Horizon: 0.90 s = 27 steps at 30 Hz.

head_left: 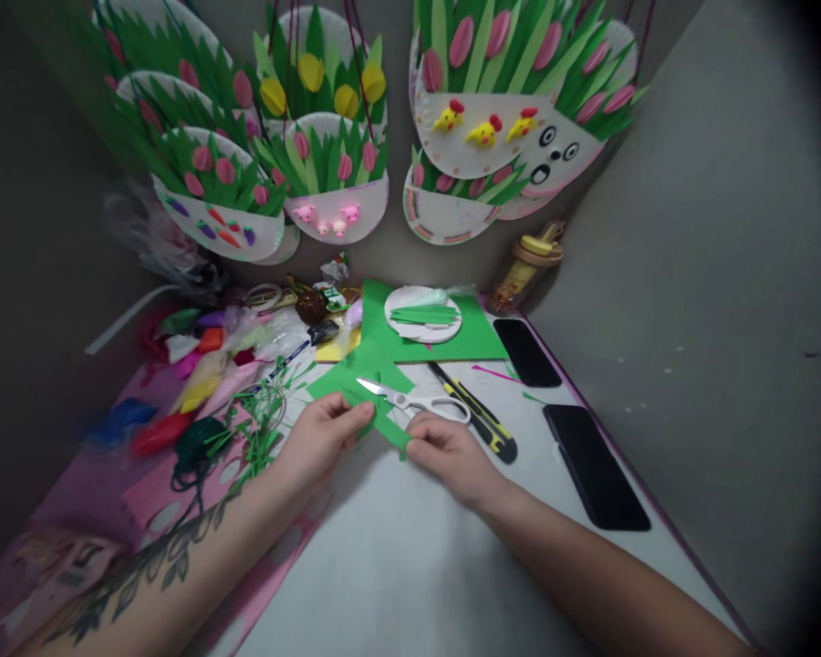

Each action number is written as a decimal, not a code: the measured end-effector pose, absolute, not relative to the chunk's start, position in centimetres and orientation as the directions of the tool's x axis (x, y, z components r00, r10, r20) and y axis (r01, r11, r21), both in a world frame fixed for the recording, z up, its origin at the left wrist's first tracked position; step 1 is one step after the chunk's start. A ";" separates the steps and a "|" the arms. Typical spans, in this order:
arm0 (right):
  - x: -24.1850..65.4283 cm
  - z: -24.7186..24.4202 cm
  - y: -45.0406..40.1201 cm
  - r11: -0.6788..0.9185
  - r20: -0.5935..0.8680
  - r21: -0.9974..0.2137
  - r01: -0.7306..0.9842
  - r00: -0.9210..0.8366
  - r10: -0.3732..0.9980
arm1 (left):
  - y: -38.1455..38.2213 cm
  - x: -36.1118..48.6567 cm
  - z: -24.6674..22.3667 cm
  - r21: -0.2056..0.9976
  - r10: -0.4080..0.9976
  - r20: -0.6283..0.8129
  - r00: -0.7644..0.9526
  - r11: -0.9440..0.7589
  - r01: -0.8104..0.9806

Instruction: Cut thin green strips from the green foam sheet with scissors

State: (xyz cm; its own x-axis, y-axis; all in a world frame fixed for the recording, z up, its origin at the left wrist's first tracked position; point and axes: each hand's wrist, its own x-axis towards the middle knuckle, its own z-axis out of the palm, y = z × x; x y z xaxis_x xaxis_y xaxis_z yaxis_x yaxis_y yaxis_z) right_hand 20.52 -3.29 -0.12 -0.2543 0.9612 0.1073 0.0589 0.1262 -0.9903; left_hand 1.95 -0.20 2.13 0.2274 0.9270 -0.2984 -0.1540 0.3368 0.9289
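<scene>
Left hand (325, 431) and right hand (452, 453) pinch green paper (391, 431), frame centre, by opposite ends. Uneven pull could crease or tear it; scissors (403, 400) close by could snag it if bumped.

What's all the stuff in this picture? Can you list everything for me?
table: one, white, underneath
plate holders with paper flowers: several, white with green, pink and yellow, hanging behind
green sheets: at least two, green, middle and back
plate: one, white, on the back sheet
strips: several, green, on the plate
scissors: one pair, white handles, middle
cutter: one, black and yellow, right of scissors
phones: two, black, right side
bottle: one, yellowish, back right
packets: many, mixed colours, left
cuttings: a pile, green, left
small clutter: some, too blurry to name
paper piece: one, green, between the hands
hands: two, bare, pinching the paper piece
</scene>
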 end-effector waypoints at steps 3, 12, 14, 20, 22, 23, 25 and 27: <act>20.8 -0.6 -3.1 0.147 0.137 -0.988 0.035 -0.209 0.968 | 0.4 1.7 1.8 0.916 0.934 -0.305 0.187 0.341 -0.211; 21.5 -1.5 -3.0 0.197 0.195 -0.978 0.074 -0.026 0.980 | 0.8 1.4 1.1 0.974 0.980 -0.196 0.047 0.200 -0.108; 21.2 -1.1 -3.3 0.229 0.223 -0.965 0.126 -0.063 0.973 | 0.1 1.8 1.3 0.981 0.968 -0.193 0.157 0.194 0.013; 20.0 -0.3 -4.2 0.281 0.217 -0.939 0.197 -0.295 0.931 | -1.5 2.6 2.1 0.971 0.914 -0.161 0.372 0.079 0.226; 19.8 -0.2 -4.3 0.265 0.205 -0.943 0.202 -0.276 0.939 | -1.7 2.6 2.2 0.971 0.902 -0.165 0.398 0.078 0.225; 19.8 -0.1 -4.3 0.259 0.200 -0.945 0.200 -0.271 0.942 | -1.7 2.5 2.3 0.973 0.896 -0.174 0.409 0.094 0.209; 19.8 -0.1 -4.3 0.255 0.201 -0.949 0.186 -0.269 0.942 | -1.7 2.5 2.3 0.978 0.890 -0.201 0.410 0.160 0.132; 20.0 -0.1 -4.2 0.254 0.204 -0.954 0.160 -0.275 0.940 | -1.6 2.5 2.2 0.970 0.900 -0.231 0.369 0.241 0.019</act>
State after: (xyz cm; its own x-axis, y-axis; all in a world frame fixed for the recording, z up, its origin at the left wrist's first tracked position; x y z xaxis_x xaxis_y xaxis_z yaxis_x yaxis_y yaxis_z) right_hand 20.00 -4.23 -0.08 -0.2746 0.9397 0.2040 0.1600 0.2538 -0.9539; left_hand 2.53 -1.61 2.19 0.3687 0.9004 -0.2309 0.0189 0.2410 0.9703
